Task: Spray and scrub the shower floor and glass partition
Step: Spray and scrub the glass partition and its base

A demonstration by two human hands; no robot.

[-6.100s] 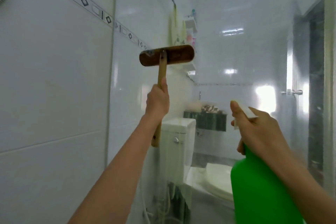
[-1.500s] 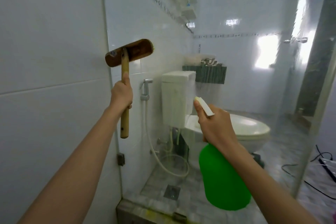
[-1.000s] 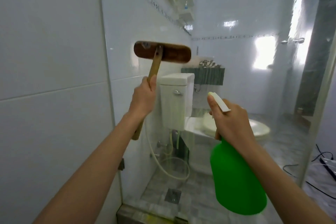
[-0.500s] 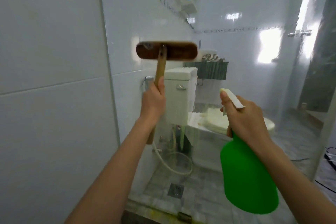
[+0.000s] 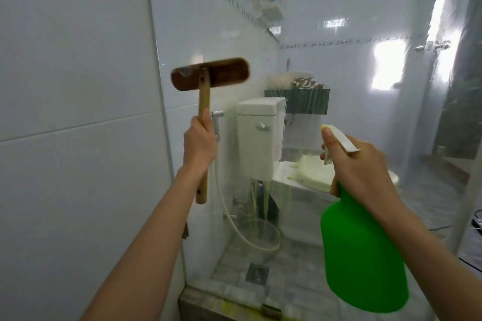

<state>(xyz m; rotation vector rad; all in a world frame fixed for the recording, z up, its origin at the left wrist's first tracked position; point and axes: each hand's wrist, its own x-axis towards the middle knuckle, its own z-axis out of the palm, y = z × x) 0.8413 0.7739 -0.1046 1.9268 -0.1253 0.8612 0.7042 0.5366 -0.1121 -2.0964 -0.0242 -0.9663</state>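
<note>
My left hand (image 5: pixel 200 144) grips the wooden handle of a scrub brush (image 5: pixel 210 77), whose dark brown head is raised against the glass partition (image 5: pixel 365 86) near its left edge. My right hand (image 5: pixel 361 164) holds a green spray bottle (image 5: pixel 362 250) by its neck, with the white nozzle pointing up and left toward the glass. Streaks of pale foam run down the glass in front of the toilet tank. The grey tiled floor (image 5: pixel 294 268) lies behind the glass.
A white tiled wall (image 5: pixel 78 138) fills the left. Behind the glass stand a toilet (image 5: pixel 257 138), a bidet hose (image 5: pixel 234 224), a floor drain (image 5: pixel 257 272) and a dark green sink counter (image 5: pixel 297 100). A low stone curb (image 5: pixel 208 305) runs under the glass. Cables lie at far right.
The brush has slid left across the glass from about half a second ago, and its head has tilted slightly. The spray bottle has stayed roughly level at the right.
</note>
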